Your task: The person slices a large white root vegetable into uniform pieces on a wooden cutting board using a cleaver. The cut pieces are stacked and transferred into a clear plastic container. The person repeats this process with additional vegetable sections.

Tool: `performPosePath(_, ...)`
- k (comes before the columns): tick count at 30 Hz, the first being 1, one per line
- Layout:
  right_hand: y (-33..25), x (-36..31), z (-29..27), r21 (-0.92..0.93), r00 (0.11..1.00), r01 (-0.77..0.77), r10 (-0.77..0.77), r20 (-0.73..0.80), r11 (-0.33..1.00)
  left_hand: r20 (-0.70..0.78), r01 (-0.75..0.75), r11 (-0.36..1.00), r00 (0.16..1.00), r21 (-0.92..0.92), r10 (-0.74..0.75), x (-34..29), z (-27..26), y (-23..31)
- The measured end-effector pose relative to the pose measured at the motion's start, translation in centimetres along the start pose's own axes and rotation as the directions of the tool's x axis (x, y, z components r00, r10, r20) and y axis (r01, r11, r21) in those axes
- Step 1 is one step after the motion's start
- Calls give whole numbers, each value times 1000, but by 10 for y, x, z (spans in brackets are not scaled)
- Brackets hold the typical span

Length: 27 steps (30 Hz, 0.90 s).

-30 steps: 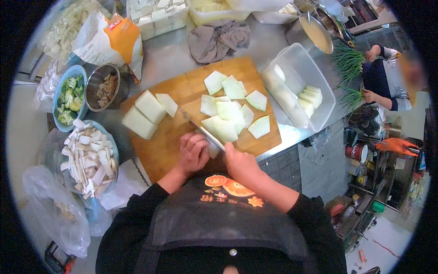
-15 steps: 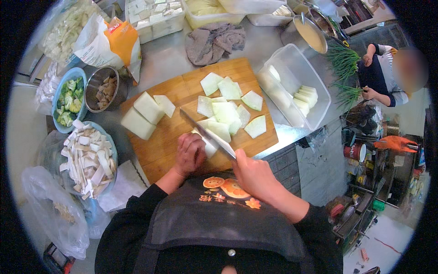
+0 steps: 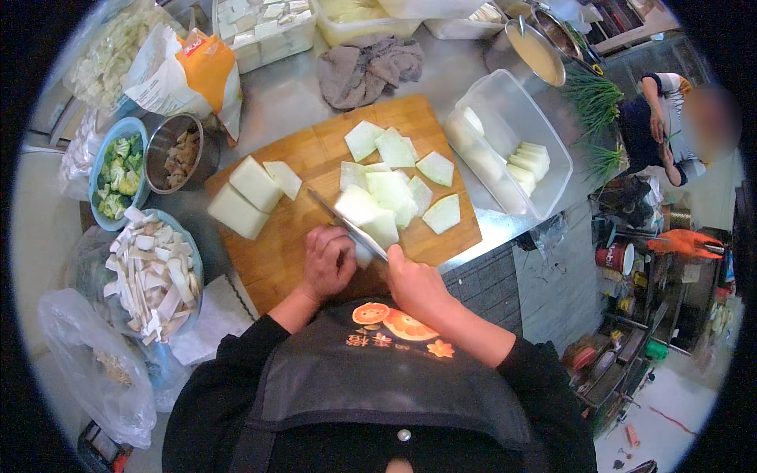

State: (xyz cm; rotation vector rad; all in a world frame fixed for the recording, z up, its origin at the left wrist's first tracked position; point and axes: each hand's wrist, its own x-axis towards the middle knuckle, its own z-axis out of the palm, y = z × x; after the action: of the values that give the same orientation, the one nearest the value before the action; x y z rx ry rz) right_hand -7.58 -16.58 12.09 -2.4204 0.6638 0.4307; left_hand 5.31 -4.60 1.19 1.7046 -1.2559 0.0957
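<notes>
Right hand (image 3: pixel 414 282), at the near edge of the brown wooden cutting board (image 3: pixel 315 150): fingers wrapped round the handle of a long steel-bladed knife (image 3: pixel 349 228). Left hand (image 3: pixel 330 260), alongside: fingers curled against a pale whitish vegetable piece (image 3: pixel 363 255) by the blade; cannot tell whether pinched. Flat pale-green slices (image 3: pixel 392 193) toward board's right edge; two whitish blocks (image 3: pixel 255 184) along its left. Crumpled grey cloth (image 3: pixel 369 71) past its far edge, on the steel surface (image 3: pixel 284 94).

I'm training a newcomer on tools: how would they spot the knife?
Start at the wooden cutting board. At its near side, the right hand grips the knife, blade slanting away leftward. That long grey blade sets it apart from the pale vegetable pieces beside it.
</notes>
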Motion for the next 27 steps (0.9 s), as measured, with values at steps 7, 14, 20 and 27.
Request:
performPosePath(7, -7, -1, -2, -5, 1000, 11, -11, -2, 1000, 14, 59, 998, 998, -16, -59, 0, -7, 2)
performPosePath(14, -5, 1, -2, -50, 1000, 18, -18, 12, 999, 20, 63, 998, 998, 9, -63, -1, -6, 3)
performPosePath(20, 4, -5, 7, -14, 989, 145, -145, -19, 989, -1, 72, 997, 997, -8, -72, -21, -12, 6)
performPosePath(27, -13, 1, 1, -110, 992, 112, -104, 75, 988, -103, 223, 975, 969, -19, -224, -27, -15, 17)
